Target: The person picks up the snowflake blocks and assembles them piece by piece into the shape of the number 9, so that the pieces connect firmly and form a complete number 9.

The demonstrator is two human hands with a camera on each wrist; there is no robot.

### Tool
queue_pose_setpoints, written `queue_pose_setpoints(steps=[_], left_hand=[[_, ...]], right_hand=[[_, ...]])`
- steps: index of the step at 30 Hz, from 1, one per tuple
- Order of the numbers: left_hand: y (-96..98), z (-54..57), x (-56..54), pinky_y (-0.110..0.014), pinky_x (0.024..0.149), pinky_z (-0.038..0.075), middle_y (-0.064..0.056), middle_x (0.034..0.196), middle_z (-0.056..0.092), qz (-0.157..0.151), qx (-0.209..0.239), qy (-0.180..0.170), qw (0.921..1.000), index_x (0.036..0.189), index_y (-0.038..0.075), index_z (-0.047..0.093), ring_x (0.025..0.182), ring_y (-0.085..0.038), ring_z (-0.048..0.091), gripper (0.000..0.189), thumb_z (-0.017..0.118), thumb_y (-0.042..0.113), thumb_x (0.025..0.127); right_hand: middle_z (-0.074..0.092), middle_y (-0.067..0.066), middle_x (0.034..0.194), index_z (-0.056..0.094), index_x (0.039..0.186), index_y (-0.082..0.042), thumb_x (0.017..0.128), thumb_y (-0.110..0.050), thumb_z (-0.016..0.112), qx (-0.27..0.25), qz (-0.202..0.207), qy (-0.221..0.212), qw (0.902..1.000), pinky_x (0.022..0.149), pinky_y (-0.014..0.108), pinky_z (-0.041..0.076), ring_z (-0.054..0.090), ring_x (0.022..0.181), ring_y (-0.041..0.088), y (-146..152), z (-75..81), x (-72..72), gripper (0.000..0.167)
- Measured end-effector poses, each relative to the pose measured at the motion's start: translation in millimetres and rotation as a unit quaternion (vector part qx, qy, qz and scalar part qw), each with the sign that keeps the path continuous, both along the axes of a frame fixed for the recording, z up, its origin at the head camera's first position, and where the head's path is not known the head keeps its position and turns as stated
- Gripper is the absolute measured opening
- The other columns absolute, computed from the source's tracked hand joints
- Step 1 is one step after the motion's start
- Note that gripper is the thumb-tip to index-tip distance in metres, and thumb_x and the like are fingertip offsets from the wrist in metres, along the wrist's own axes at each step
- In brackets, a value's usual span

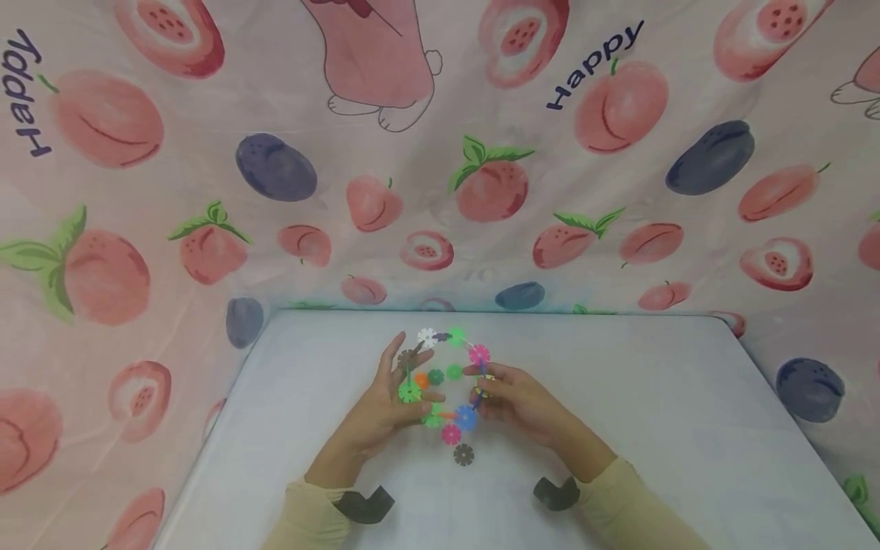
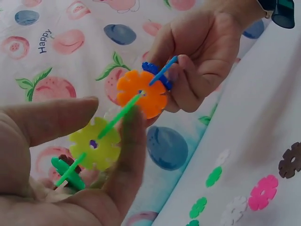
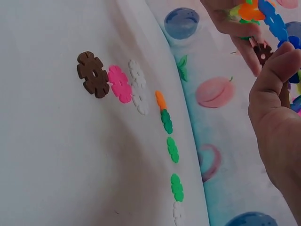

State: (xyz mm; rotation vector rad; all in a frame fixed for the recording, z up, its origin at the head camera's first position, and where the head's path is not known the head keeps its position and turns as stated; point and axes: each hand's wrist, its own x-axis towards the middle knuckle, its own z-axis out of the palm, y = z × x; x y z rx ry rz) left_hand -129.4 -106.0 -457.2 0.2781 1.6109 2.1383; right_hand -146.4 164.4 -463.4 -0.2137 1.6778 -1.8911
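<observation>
A chain of notched plastic snowflake discs, linked edge to edge in a loop, is held up between both hands. My left hand [image 1: 385,401] curls its thumb and fingers round the loop's left side, near a green disc [image 1: 409,392]. In the left wrist view, a yellow disc [image 2: 96,145] lies between its thumb and fingers, joined through a green disc to an orange disc [image 2: 153,101]. At the loop's right side, my right hand [image 1: 525,401] pinches the discs; a blue disc [image 3: 273,20] rises above its fingertips in the right wrist view. Fingers hide part of the loop.
Loose discs lie on the white table [image 1: 687,428]: a brown disc [image 3: 93,75], a pink disc [image 3: 120,84], an orange disc [image 3: 161,100], a dark green disc [image 3: 166,121], and several white and green ones. A fruit-print cloth [image 1: 426,183] hangs behind the table.
</observation>
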Motion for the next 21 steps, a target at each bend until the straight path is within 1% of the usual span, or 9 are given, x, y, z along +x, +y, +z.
queue_pose_setpoints(steps=[1, 3, 6, 8, 11, 13, 15, 17, 21], left_hand=[[1.0, -0.5, 0.0, -0.028, 0.085, 0.060, -0.002, 0.167, 0.025, 0.009, -0.001, -0.003, 1.0000, 0.159, 0.043, -0.002, 0.121, -0.029, 0.066, 0.111, 0.071, -0.004, 0.090], [3.5, -1.4, -0.1, -0.027, 0.093, 0.057, -0.004, 0.166, 0.030, 0.027, -0.012, -0.005, 0.9996, 0.161, 0.029, 0.004, 0.126, -0.029, 0.064, 0.101, 0.071, 0.000, 0.092], [7.6, -2.8, 0.2, -0.030, 0.107, 0.051, -0.010, 0.161, 0.040, 0.051, -0.030, -0.009, 0.9982, 0.157, 0.009, 0.024, 0.131, -0.030, 0.061, 0.080, 0.071, 0.005, 0.093], [10.0, -4.7, 0.3, -0.032, 0.109, 0.049, -0.012, 0.156, 0.048, 0.062, -0.051, -0.009, 0.9967, 0.152, 0.003, 0.035, 0.132, -0.028, 0.060, 0.069, 0.072, 0.010, 0.093], [13.3, -6.9, 1.0, -0.040, 0.104, 0.054, -0.018, 0.146, 0.058, 0.068, -0.068, -0.019, 0.9951, 0.150, 0.004, 0.041, 0.126, -0.031, 0.064, 0.064, 0.071, 0.017, 0.096], [15.2, -7.1, 1.9, -0.042, 0.098, 0.057, -0.019, 0.136, 0.064, 0.063, -0.079, -0.028, 0.9945, 0.152, 0.008, 0.040, 0.117, -0.031, 0.069, 0.065, 0.071, 0.024, 0.097], [16.9, -5.6, 3.2, -0.044, 0.095, 0.059, -0.019, 0.127, 0.069, 0.057, -0.085, -0.033, 0.9942, 0.152, 0.010, 0.038, 0.109, -0.030, 0.072, 0.068, 0.072, 0.029, 0.096], [18.0, -3.5, 4.3, -0.044, 0.097, 0.058, -0.017, 0.124, 0.070, 0.052, -0.084, -0.032, 0.9946, 0.152, 0.009, 0.038, 0.104, -0.027, 0.073, 0.069, 0.073, 0.028, 0.095], [18.7, -0.1, 5.7, -0.041, 0.096, 0.058, -0.016, 0.121, 0.070, 0.056, -0.067, -0.032, 0.9957, 0.149, 0.006, 0.042, 0.103, -0.020, 0.072, 0.067, 0.076, 0.019, 0.093]], right_hand=[[0.065, 0.002, 0.100, 0.048, 0.145, -0.002, 0.104, -0.028, 0.060, -0.002, -0.003, 0.001, 1.0000, 0.083, 0.025, 0.058, 0.061, 0.087, 0.015, -0.3, -0.2, 0.0, 0.050], [0.065, 0.002, 0.100, 0.047, 0.144, -0.001, 0.104, -0.026, 0.058, -0.007, -0.008, 0.004, 0.9999, 0.084, 0.025, 0.058, 0.061, 0.089, 0.015, -1.2, -0.3, 0.2, 0.049], [0.065, 0.002, 0.101, 0.046, 0.143, 0.001, 0.105, -0.023, 0.058, -0.021, -0.017, 0.006, 0.9996, 0.088, 0.027, 0.058, 0.062, 0.092, 0.015, -2.5, -0.4, 1.1, 0.047], [0.065, 0.003, 0.102, 0.046, 0.143, 0.001, 0.105, -0.022, 0.058, -0.027, -0.023, 0.006, 0.9994, 0.091, 0.028, 0.058, 0.063, 0.095, 0.016, -3.4, -0.4, 1.3, 0.046], [0.065, 0.004, 0.105, 0.047, 0.142, 0.000, 0.104, -0.023, 0.059, -0.029, -0.034, 0.008, 0.9990, 0.094, 0.028, 0.058, 0.064, 0.098, 0.017, -5.0, 0.0, 1.4, 0.045], [0.065, 0.005, 0.108, 0.048, 0.142, -0.001, 0.104, -0.024, 0.061, -0.024, -0.041, 0.011, 0.9988, 0.094, 0.028, 0.058, 0.065, 0.099, 0.018, -6.3, 0.5, 1.4, 0.046], [0.064, 0.006, 0.111, 0.049, 0.142, -0.001, 0.103, -0.024, 0.062, -0.022, -0.045, 0.017, 0.9986, 0.095, 0.028, 0.058, 0.066, 0.100, 0.018, -7.6, 1.3, 1.8, 0.047], [0.062, 0.006, 0.113, 0.050, 0.141, -0.001, 0.102, -0.024, 0.064, -0.015, -0.045, 0.022, 0.9986, 0.095, 0.028, 0.058, 0.067, 0.099, 0.018, -8.7, 2.2, 2.3, 0.047], [0.061, 0.005, 0.114, 0.053, 0.138, -0.001, 0.100, -0.021, 0.066, -0.002, -0.051, 0.025, 0.9984, 0.092, 0.027, 0.058, 0.070, 0.096, 0.017, -9.5, 4.5, 3.4, 0.046]])
